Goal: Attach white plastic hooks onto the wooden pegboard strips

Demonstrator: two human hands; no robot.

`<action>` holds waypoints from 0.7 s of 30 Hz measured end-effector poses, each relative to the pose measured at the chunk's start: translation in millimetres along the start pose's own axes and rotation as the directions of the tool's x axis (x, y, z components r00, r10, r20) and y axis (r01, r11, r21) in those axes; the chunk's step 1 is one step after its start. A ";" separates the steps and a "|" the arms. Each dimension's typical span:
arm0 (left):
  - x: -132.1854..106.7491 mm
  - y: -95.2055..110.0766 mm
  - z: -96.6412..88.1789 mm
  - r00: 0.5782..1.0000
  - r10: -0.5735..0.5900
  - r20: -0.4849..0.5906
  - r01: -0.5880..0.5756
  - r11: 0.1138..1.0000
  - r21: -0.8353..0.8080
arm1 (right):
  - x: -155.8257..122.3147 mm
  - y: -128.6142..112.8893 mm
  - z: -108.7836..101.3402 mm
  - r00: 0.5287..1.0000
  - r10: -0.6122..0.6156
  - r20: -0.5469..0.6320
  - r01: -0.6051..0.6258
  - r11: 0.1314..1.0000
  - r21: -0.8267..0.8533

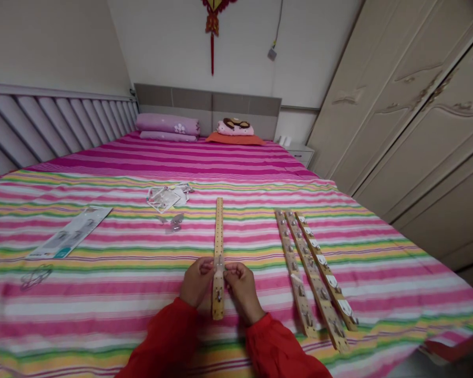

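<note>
Pinched small translucent piece (218, 264) between fingertips of left hand (196, 282) and right hand (241, 290); held it over flat, narrow wooden strip (219, 226) dotted with holes, laid lengthwise between hands; showed curved metal hook (218, 296) nearer than fingers; had three hook-studded wooden strips (314, 273) right of right hand, loose cards (163, 199) beyond left hand, flat clear packaging (69, 234) farther left, all on striped cloth (114, 307); bore teal patch on packaging, print too blurred to read.
</note>
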State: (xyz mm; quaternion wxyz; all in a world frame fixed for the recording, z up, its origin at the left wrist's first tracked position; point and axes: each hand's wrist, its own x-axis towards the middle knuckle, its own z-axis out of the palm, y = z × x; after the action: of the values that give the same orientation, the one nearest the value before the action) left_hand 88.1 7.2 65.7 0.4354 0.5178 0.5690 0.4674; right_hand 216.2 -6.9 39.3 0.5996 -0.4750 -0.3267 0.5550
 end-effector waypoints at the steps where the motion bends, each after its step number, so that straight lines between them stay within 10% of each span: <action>1: -0.2 -0.4 0.5 1.000 -0.001 -0.007 0.001 1.000 0.005 | 0.1 0.7 -0.3 1.000 -0.001 0.001 0.001 1.000 -0.002; 21: -6.2 8.5 1.8 0.997 0.064 -0.053 -0.068 0.995 -0.067 | -0.5 -1.4 0.1 0.997 -0.074 -0.024 0.075 0.997 0.032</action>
State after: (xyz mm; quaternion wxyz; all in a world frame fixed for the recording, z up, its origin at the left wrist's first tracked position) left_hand 92.0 1.4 73.8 0.4227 0.5088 0.5462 0.5140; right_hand 216.6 -7.3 40.8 0.6313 -0.4588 -0.3282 0.5322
